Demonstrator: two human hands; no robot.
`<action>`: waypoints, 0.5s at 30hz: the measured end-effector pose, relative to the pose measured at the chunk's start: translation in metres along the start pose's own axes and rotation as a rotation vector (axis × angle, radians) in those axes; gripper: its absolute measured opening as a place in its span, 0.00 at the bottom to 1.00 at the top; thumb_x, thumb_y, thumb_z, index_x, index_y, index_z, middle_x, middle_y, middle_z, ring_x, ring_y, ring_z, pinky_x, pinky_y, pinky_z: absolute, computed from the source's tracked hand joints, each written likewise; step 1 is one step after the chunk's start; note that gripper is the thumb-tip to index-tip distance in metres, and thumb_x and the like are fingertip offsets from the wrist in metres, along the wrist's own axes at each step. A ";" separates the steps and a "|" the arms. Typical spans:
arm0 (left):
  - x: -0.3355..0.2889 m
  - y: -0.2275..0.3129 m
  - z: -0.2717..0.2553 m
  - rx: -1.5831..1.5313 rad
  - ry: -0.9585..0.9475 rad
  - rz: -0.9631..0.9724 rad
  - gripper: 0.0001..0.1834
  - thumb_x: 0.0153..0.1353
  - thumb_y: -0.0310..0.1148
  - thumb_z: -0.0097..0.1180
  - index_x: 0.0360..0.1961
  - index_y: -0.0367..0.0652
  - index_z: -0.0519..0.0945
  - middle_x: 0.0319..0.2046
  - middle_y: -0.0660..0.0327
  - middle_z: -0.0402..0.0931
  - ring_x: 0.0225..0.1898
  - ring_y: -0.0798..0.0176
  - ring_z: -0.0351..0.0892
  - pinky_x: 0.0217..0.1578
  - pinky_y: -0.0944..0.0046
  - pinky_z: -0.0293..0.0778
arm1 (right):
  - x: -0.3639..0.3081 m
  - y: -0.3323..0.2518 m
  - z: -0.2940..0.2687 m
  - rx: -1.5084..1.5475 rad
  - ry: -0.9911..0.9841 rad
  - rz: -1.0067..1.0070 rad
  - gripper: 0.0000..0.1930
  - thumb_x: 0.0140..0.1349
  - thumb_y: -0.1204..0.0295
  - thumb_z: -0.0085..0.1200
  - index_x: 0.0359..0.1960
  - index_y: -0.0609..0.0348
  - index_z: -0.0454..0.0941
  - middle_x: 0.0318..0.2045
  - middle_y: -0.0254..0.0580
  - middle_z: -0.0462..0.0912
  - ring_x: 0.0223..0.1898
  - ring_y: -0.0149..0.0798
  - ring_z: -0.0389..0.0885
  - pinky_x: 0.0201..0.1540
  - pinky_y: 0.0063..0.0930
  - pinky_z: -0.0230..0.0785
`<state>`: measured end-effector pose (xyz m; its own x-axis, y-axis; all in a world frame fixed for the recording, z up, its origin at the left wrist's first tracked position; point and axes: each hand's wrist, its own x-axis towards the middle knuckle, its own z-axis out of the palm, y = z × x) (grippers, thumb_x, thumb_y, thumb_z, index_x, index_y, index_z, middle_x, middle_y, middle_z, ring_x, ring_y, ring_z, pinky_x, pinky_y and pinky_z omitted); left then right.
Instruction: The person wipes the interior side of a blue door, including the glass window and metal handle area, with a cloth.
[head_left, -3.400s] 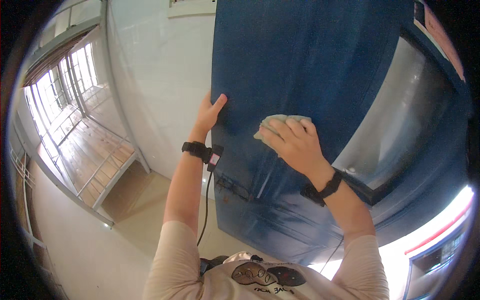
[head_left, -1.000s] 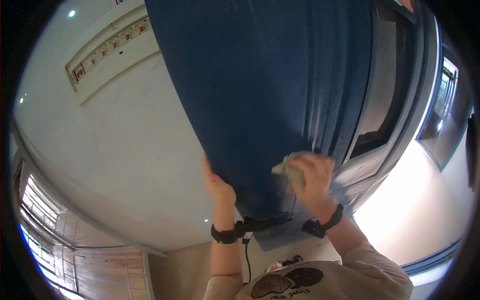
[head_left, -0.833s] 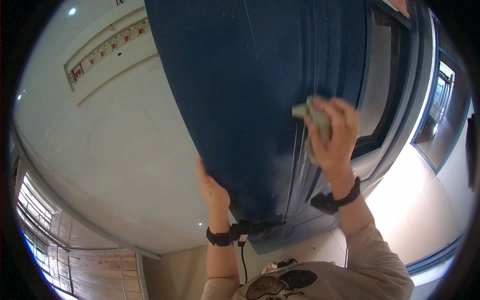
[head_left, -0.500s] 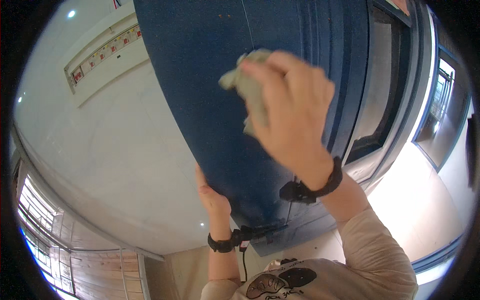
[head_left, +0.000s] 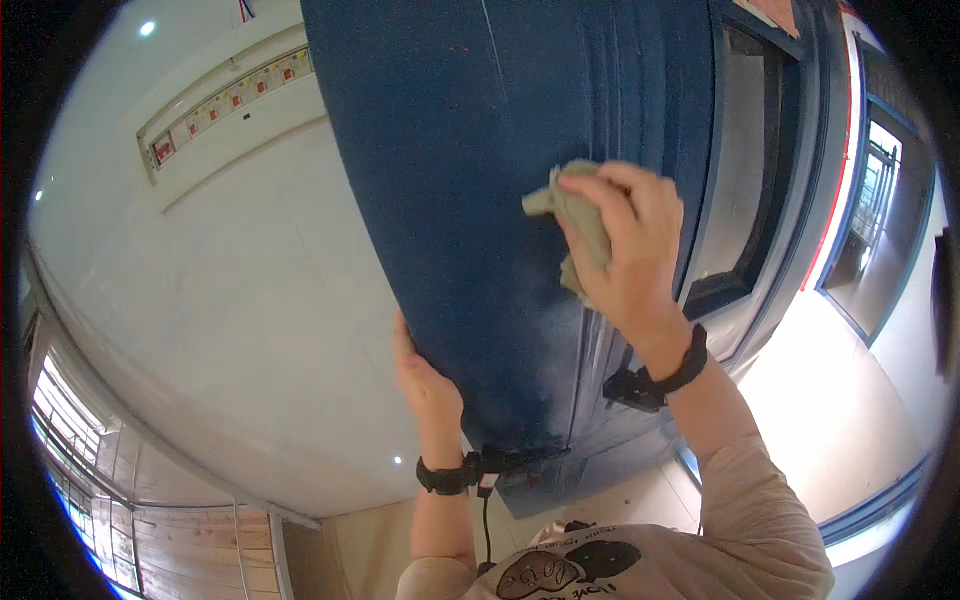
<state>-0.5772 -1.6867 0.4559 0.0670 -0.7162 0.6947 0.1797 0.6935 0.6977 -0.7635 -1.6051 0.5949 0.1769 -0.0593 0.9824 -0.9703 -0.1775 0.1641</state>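
Observation:
A tall dark-blue door (head_left: 450, 200) fills the middle of the head view, with grooved moulding down its right part. My right hand (head_left: 635, 235) grips a crumpled grey-green cloth (head_left: 590, 225) and holds it against the door's face, near the moulding. Lower down, my left hand (head_left: 428, 390) is wrapped around the door's left edge. Its thumb points upward along that edge, while its other fingers are hidden behind the door. Both wrists wear black bands with small black devices attached.
A pale glossy wall (head_left: 250, 290) with a recessed breaker panel (head_left: 230, 100) stands to the left. On the right is a blue-framed window (head_left: 745, 150), with a bright doorway beyond. Barred windows (head_left: 85, 430) sit at the lower left. A black cable (head_left: 488, 525) hangs by my left wrist.
My right hand has moved down and to the right across the door with the cloth. My left hand stays on the door's edge; the view has shifted slightly.

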 end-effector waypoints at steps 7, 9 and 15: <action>-0.006 0.006 0.004 -0.115 -0.008 -0.003 0.49 0.59 0.67 0.18 0.62 0.28 0.54 0.59 0.46 0.59 0.61 0.52 0.59 0.60 0.58 0.54 | 0.041 -0.068 0.026 0.046 0.123 -0.085 0.17 0.44 0.69 0.60 0.40 0.46 0.77 0.39 0.32 0.73 0.37 0.38 0.69 0.41 0.31 0.55; -0.007 0.009 -0.004 -0.046 -0.006 0.033 0.50 0.58 0.68 0.17 0.62 0.28 0.54 0.60 0.46 0.58 0.61 0.52 0.59 0.60 0.58 0.54 | 0.033 -0.092 0.026 0.112 0.094 -0.105 0.18 0.44 0.69 0.60 0.40 0.45 0.77 0.38 0.31 0.73 0.37 0.37 0.70 0.41 0.31 0.54; -0.005 0.008 -0.006 0.042 0.005 0.062 0.52 0.56 0.69 0.16 0.61 0.28 0.55 0.59 0.45 0.58 0.61 0.51 0.58 0.60 0.58 0.53 | -0.033 -0.091 0.024 0.145 -0.017 0.022 0.19 0.41 0.70 0.60 0.40 0.44 0.77 0.39 0.29 0.74 0.39 0.36 0.69 0.41 0.32 0.55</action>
<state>-0.5704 -1.6779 0.4565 0.0817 -0.6720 0.7360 0.1336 0.7392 0.6601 -0.6772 -1.6110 0.5455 0.1594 -0.0808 0.9839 -0.9404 -0.3157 0.1264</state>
